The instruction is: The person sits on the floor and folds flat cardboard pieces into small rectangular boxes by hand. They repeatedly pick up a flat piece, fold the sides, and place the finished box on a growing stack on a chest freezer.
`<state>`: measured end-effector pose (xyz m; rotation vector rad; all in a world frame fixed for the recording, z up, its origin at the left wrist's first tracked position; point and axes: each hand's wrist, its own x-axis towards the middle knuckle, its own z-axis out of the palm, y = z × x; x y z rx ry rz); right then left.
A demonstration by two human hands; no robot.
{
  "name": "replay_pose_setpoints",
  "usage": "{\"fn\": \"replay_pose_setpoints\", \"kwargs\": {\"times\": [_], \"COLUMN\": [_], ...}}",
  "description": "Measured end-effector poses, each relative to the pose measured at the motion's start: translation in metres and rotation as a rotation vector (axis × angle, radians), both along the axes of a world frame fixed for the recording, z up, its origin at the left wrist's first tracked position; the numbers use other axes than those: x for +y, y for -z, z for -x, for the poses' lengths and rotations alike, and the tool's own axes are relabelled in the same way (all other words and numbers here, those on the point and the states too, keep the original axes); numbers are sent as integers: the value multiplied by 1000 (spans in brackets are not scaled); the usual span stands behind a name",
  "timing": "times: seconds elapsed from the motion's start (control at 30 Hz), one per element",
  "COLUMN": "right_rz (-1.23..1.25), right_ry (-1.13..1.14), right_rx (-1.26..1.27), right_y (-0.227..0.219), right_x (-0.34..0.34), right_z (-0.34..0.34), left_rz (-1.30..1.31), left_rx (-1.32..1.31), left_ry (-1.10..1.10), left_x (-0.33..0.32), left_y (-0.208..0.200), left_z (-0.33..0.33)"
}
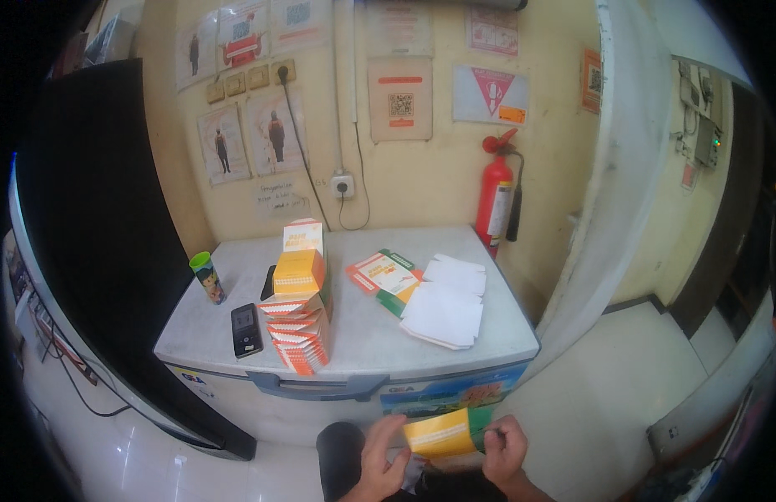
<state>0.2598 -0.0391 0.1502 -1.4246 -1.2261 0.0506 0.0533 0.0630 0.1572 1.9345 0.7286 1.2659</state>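
A small yellow and green carton point(438, 433) is held over my lap, in front of the white chest freezer point(388, 351). My left hand point(381, 460) grips its left end, fingers behind the edge and thumb below. At the green end, my right hand point(506, 450) pinches the card between thumb and curled fingers. On the freezer lid, flat printed carton blanks point(379, 272) in orange, white and green lie beside a stack of blanks with white sides up point(445, 305). Left of them is a stack of folded orange and white cartons point(299, 335), with a yellow carton point(300, 269) on top.
A dark handheld phone point(246, 330) and a green-rimmed cup point(206, 278) sit at the lid's left. The freezer handle point(321, 386) juts out at the front. A red fire extinguisher point(495, 197) hangs on the wall behind, near a plugged-in socket point(343, 186).
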Motion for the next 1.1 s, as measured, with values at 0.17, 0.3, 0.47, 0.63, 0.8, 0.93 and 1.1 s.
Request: {"fn": "replay_pose_setpoints", "kwargs": {"times": [0.17, 0.3, 0.47, 0.63, 0.8, 0.93, 1.1], "right_rz": [-208, -162, -132, -163, -49, -84, 56], "right_ry": [-125, -298, -358, -419, -435, -580, -517], "right_rx": [-189, -404, -360, -186, -108, -197, -116], "right_y": [-15, -18, -3, 19, 19, 16, 23], "right_x": [16, 29, 26, 20, 19, 19, 19], "right_z": [17, 20, 43, 56, 45, 44, 40], "left_rz": [-325, -167, 264, 122, 91, 116, -75], "left_rx": [270, 302, 49, -51, 82, 57, 99], "left_ry": [-57, -11, -112, -112, -49, -70, 80], "left_x": [5, 5, -7, 3, -3, 1, 1], "left_y": [-44, -40, 25, 54, 26, 43, 58], "left_z": [15, 19, 13, 16, 12, 13, 20]}}
